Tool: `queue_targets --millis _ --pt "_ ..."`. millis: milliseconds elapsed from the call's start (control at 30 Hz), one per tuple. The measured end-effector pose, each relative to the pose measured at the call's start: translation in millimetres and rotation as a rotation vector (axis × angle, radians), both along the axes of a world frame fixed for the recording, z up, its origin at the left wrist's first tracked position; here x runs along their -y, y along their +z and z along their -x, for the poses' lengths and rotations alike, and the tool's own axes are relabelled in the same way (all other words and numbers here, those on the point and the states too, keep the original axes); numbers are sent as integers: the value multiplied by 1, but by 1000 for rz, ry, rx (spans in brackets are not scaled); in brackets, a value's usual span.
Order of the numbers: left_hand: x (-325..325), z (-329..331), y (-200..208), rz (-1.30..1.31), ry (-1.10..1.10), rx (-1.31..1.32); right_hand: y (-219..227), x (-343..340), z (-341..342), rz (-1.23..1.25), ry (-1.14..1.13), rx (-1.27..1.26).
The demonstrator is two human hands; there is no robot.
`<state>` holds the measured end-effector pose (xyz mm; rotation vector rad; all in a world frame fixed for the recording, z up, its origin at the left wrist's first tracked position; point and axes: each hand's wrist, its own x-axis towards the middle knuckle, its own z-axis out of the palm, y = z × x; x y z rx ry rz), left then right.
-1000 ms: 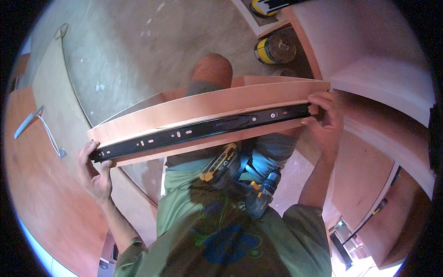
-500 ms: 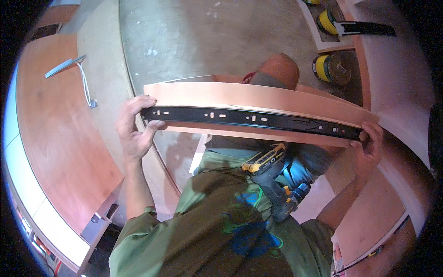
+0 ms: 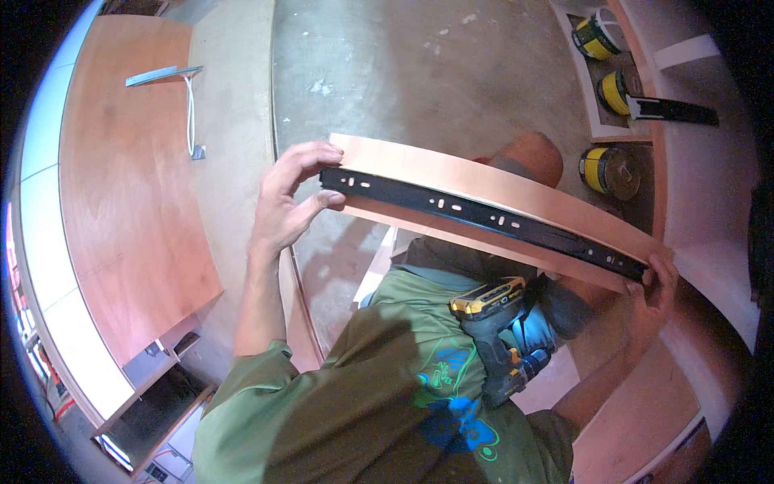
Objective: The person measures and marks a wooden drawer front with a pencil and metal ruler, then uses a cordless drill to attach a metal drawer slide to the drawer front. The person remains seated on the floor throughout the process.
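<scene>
A black metal drawer slide (image 3: pixel 476 216) with several slots lies along the side of a pale wooden drawer box (image 3: pixel 451 167), held across in front of my torso. My left hand (image 3: pixel 286 194) grips the left end, its fingers at the upper side and its thumb on the slide's lower edge. At the opposite end, my right hand (image 3: pixel 655 294) is closed around the slide and the wood, partly in shadow. The slide and box tilt down toward the right. A cordless drill (image 3: pixel 498 339) with a yellow and black battery rests by my waist.
To the left stands a wooden panel (image 3: pixel 137 177) bearing a metal strip (image 3: pixel 164 76) and a white cable (image 3: pixel 190 117). Yellow and black tubs (image 3: pixel 598 171) sit at the right, near another dark slide piece (image 3: pixel 673 110) on a white cabinet edge. Concrete floor (image 3: pixel 363 73) lies beyond.
The drawer box and slide have tilted, with the right end lower. My left hand has shifted right in the view along with the surroundings; both hands keep their grip.
</scene>
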<state>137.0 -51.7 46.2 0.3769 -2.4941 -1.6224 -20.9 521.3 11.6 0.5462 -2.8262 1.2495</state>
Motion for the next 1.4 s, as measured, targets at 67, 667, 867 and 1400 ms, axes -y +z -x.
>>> queue_targets --millis 67,667,867,1400 --pt "6 0 -2 -20 -32 17 2 2 0 6 6 2" --pt "16 -10 -4 105 -88 46 45 53 6 -48 -17 -69" --pt "11 13 15 134 -126 98 56 36 9 91 -8 -111" --pt "10 33 52 474 -438 288 161 -91 -120 186 -665 -510"
